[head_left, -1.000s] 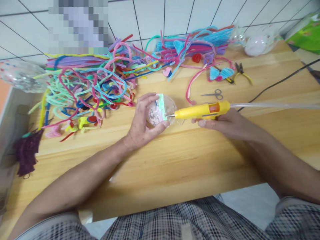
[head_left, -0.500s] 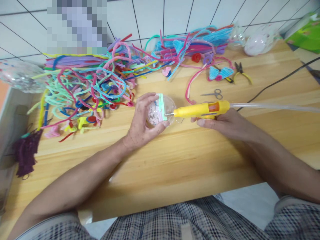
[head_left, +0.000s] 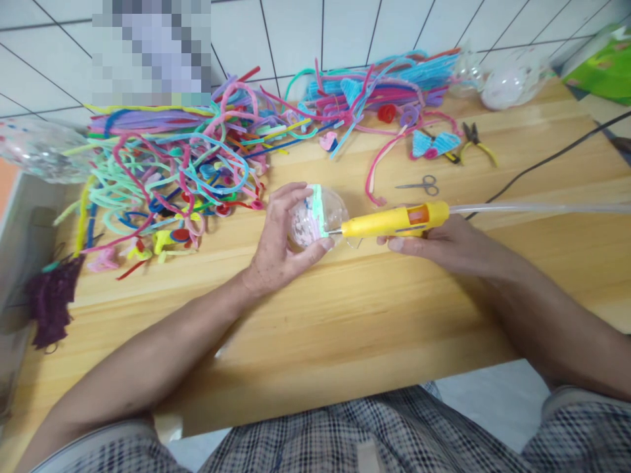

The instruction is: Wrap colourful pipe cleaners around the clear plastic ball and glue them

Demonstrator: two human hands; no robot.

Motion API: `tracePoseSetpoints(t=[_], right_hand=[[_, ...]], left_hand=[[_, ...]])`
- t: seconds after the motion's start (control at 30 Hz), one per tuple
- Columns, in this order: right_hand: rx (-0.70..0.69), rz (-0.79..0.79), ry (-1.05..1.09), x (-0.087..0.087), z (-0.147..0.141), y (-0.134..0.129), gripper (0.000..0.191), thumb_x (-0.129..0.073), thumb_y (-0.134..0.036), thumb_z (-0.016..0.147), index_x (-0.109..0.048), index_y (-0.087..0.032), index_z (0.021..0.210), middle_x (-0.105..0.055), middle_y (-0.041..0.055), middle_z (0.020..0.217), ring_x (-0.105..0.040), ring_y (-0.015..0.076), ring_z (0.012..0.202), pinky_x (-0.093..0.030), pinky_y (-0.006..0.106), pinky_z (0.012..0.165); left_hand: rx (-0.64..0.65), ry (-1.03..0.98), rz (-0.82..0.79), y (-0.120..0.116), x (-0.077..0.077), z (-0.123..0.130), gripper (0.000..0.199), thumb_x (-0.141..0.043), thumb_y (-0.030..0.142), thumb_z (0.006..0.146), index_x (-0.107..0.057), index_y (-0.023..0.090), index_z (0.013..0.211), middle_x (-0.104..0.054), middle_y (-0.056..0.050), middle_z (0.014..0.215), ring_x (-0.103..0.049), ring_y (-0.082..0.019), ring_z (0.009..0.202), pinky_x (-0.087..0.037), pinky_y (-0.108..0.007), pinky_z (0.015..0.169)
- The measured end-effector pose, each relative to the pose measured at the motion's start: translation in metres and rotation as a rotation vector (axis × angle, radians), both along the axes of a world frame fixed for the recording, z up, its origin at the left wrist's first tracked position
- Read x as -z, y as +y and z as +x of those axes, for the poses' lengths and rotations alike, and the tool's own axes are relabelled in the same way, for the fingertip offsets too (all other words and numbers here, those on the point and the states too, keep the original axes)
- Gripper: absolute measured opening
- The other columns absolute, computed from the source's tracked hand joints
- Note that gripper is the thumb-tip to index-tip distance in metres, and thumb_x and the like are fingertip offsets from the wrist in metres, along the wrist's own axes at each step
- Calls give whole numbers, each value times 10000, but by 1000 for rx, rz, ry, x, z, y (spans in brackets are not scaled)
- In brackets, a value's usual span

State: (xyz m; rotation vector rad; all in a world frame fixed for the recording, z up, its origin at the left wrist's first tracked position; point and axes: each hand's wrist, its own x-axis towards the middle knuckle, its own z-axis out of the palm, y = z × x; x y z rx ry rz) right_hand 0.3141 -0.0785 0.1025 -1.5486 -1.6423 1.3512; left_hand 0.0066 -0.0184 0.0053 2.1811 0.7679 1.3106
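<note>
A clear round ball (head_left: 336, 205) has a pale green band (head_left: 318, 203) across its middle and pinkish-white bits showing through the side toward the left hand (head_left: 280, 240). It is above the wooden table (head_left: 345, 315), between the 2 hands. The left hand grasps it from the side, fingers over the top and thumb along the lower edge. The right hand (head_left: 438, 243) grips a yellow glue gun (head_left: 384, 220), its metal tip at the band's lower end. Beyond lie scissors (head_left: 421, 186), pliers (head_left: 476, 141) and colorful pipe cleaners (head_left: 162, 171).
</note>
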Motion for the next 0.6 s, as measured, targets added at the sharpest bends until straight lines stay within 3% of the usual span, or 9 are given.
tracePoseSetpoints(t=[0.2,0.43,0.6], right_hand=[[7,-20,23,3,-2,0,448,-937,-636,882,-891,-234,1074,-866,69,998,-736,277,941,-595,391,839],[3,-7,16,5,-1,0,453,-940,-689,849,-904,-295,1070,-868,64,1006,-778,338,978,-682,495,936],[-20,-4,-27,-1,-4,2,512,-932,-699,854,-868,-250,1091,-864,60,1032,-734,290,953,-670,476,963]], left_hand=[[1,-4,16,1,2,0,771,-795,738,1044,-494,383,1657,-588,-149,1605,-590,-378,1550,-539,-676,1313],[13,-6,21,3,4,-2,847,-816,782,1010,-481,380,1676,-589,-140,1615,-595,-387,1551,-534,-666,1315],[-1,-3,-7,2,2,-1,780,-807,768,1024,-503,405,1645,-595,-141,1614,-590,-390,1558,-515,-708,1318]])
